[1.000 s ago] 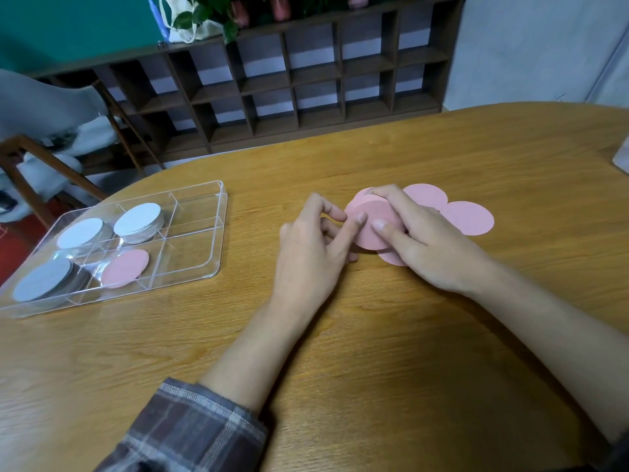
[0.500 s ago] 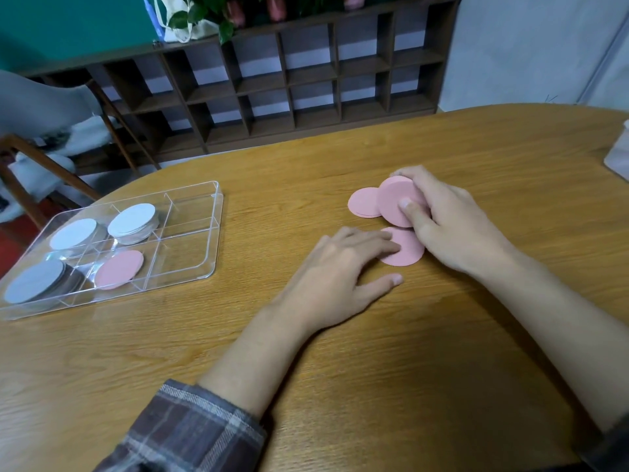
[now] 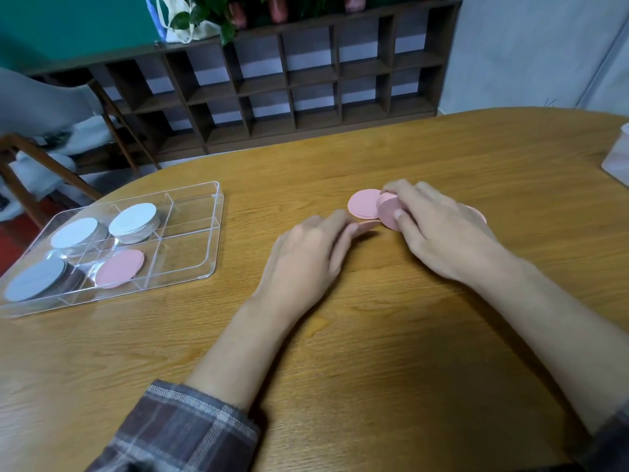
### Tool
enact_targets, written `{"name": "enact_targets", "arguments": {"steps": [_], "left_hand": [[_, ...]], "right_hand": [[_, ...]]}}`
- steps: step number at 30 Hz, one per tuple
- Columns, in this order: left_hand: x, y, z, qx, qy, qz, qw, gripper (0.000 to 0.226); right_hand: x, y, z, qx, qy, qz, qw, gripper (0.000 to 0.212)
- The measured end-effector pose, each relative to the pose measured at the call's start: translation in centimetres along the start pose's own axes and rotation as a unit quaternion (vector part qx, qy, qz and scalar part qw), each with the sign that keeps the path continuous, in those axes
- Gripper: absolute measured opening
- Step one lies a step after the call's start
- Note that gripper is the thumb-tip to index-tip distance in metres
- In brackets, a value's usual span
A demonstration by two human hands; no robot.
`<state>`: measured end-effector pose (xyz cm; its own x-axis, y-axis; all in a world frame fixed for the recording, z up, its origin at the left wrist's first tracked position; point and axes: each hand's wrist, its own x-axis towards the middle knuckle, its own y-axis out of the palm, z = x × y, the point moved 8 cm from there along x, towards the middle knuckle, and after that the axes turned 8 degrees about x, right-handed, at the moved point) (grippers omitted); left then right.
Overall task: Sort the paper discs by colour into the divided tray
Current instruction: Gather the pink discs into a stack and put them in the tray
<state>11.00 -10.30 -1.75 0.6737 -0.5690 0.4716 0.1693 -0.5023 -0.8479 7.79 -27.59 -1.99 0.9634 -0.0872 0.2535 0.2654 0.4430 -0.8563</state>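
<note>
Pink stack (image 3: 388, 212) of discs sits tilted in the right hand (image 3: 439, 229), fingers curled round it; a loose pink disc (image 3: 362, 203) lies flat on the desk (image 3: 374, 335) just left of it. Left hand (image 3: 306, 253), fingers flat and holding nothing, lies beside that disc. Tray (image 3: 218, 229) is well apart to the left, nearer the left hand; its front-middle compartment holds a pink tray disc (image 3: 119, 269).

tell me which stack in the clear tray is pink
The pink paper discs in the front row, right of the grey stack; the back-row stacks are white.
</note>
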Motion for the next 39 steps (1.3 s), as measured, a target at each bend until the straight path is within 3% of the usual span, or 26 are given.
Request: {"name": "enact_targets", "arguments": {"steps": [3,8,11,17,21,26,30,34,39], "left_hand": [[0.0,-1.0,1.1,-0.050,-0.046,-0.055,0.996,0.020],[-0.1,-1.4,1.6,-0.144,-0.105,-0.077,0.981,0.013],[0.0,-0.4,1.7,-0.197,-0.126,-0.050,0.971,0.007],[-0.2,0.0,1.8,-0.237,-0.156,-0.048,0.958,0.018],[-0.3,0.2,2.0,-0.259,-0.175,-0.055,0.948,0.018],[0.1,0.0,1.4,-0.207,-0.138,-0.076,0.966,0.018],[0.2,0.2,0.4,-0.141,-0.084,-0.063,0.984,0.023],[0.3,0.4,1.0,-0.109,-0.094,-0.071,0.987,0.018],[0.2,0.4,1.7,-0.105,-0.118,-0.080,0.984,0.014]], "right_hand": [[0.1,0.1,-0.7,0.044,0.018,0.008,0.999,0.030],[0.0,0.2,-0.5,0.244,0.054,0.000,0.968,0.027],[-0.1,0.7,0.4,0.264,0.047,0.014,0.963,0.028],[-0.5,1.3,1.5,0.287,0.021,0.045,0.957,0.020],[-0.5,1.7,1.8,0.249,-0.007,0.067,0.966,0.023],[-0.5,1.6,1.4,0.214,-0.026,0.069,0.974,0.026],[-0.5,0.0,1.3,0.082,-0.048,0.038,0.995,0.030],[-0.9,-0.2,2.5,-0.055,-0.059,0.041,0.996,0.032],[-0.9,0.3,3.3,-0.053,-0.068,0.041,0.995,0.028]]}}
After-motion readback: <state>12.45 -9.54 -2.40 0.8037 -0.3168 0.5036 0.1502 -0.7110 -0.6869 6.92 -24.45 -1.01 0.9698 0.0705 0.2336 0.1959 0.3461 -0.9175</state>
